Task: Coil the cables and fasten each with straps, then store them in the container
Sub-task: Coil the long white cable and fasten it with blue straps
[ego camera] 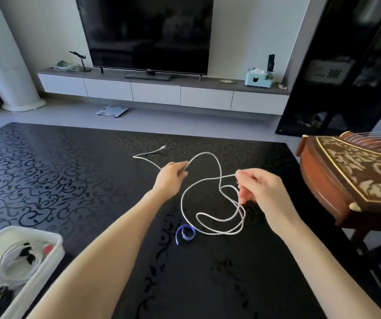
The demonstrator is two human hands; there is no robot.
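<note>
- Pinching the cable in the left hand, fingers curled round it partway along, likely to feed slack across.
- Gripping gathered turns in the right hand, thumb and fingers closed on the cable, seemingly to keep the coil in shape while adding more.
- Arching up between the two hands, then drooping from the right hand in loose loops toward the table; judged mid-coil, not finished.
- Trailing beyond the left hand to a plug flat on the table, left free presumably to let twists run out.
- Leaving the blue strap curled and unfastened just beside the lowest loops, within easy reach for binding.
- Keeping the white container at the near left corner, well apart from the coil, already loaded with white cables.
- Cut off by the frame edge: part of the container and its contents, including something yellow and black, too small to name.
- Hidden behind the right fingers: the number of turns held.
- Hard to tell: lowest loops resting on the table or hanging just above it.
- Cropped at the right: an ornate wooden zither.
</note>
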